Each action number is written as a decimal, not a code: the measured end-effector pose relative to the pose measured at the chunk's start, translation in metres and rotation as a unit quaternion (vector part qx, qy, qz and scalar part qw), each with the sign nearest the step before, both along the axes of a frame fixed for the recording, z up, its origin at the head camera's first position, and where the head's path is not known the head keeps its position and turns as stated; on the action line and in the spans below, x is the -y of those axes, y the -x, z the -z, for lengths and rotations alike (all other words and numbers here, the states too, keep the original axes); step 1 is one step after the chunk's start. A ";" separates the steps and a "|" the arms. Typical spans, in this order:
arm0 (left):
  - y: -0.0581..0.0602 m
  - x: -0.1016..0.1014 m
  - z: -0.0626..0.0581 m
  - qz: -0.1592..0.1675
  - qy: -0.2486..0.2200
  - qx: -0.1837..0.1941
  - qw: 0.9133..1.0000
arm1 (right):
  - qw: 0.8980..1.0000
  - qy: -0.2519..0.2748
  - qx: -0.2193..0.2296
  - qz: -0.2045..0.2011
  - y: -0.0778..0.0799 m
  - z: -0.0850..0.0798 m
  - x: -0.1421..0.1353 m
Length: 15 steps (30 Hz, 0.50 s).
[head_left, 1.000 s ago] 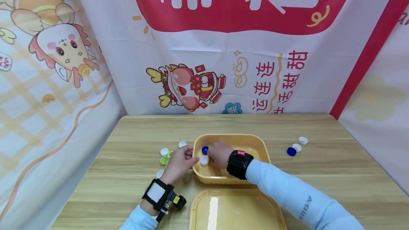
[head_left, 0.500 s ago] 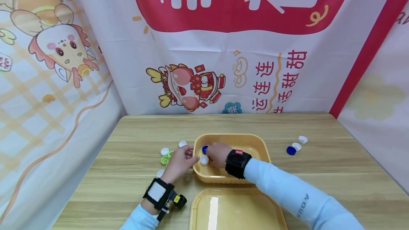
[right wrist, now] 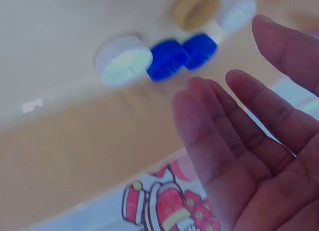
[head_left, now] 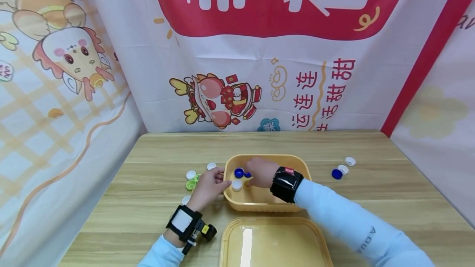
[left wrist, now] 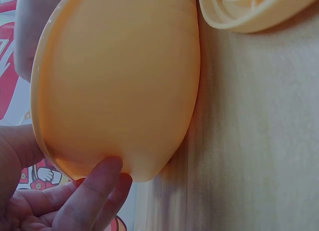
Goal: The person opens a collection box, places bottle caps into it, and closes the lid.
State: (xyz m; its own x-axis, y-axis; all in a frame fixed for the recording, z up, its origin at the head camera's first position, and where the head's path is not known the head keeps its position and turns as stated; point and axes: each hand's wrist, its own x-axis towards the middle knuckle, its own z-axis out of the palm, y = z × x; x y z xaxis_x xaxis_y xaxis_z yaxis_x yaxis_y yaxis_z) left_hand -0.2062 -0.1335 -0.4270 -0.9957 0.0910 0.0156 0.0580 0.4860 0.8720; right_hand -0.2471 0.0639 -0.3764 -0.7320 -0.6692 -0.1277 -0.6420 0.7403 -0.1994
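My left hand (head_left: 208,188) grips the left end of an orange-yellow plastic box (head_left: 267,207), thumb over the rim and fingers against the outer wall. In the left wrist view the box wall (left wrist: 119,81) fills much of the picture. My right hand (head_left: 261,172) is inside the box, over its left half. Its fingers are extended and hold nothing in the right wrist view. Just beyond the fingertips lie a white bottle cap (right wrist: 124,61), blue caps (right wrist: 168,60), a yellow cap (right wrist: 196,9) and another white cap (right wrist: 237,13).
A yellow lid (head_left: 278,242) lies in front of the box. Left of the box are white caps (head_left: 191,175) and green caps (head_left: 191,185), partly behind my left hand. To the right sit a blue cap (head_left: 337,174) and white caps (head_left: 350,161). A printed cloth (head_left: 222,52) hangs behind the table.
My right hand has drawn back slightly up and to the right from the caps, uncovering a second blue cap and the yellow cap. The left hand stays on the box.
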 end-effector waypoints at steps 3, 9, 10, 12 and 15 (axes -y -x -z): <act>-0.001 -0.001 -0.001 -0.002 0.003 0.002 1.000 | 1.000 0.016 -0.009 -0.010 -0.005 -0.013 -0.008; -0.002 -0.002 -0.001 -0.006 0.007 -0.003 1.000 | 0.999 0.033 -0.034 0.001 -0.013 -0.035 -0.026; -0.002 -0.003 -0.001 -0.007 0.008 -0.003 1.000 | 0.999 0.036 -0.031 0.012 -0.015 -0.039 -0.029; -0.003 -0.003 -0.001 -0.009 0.007 -0.002 1.000 | 0.998 0.044 -0.026 0.032 -0.018 -0.046 -0.038; -0.003 -0.003 -0.002 -0.011 0.004 0.000 1.000 | 0.997 0.053 -0.026 0.050 -0.022 -0.055 -0.052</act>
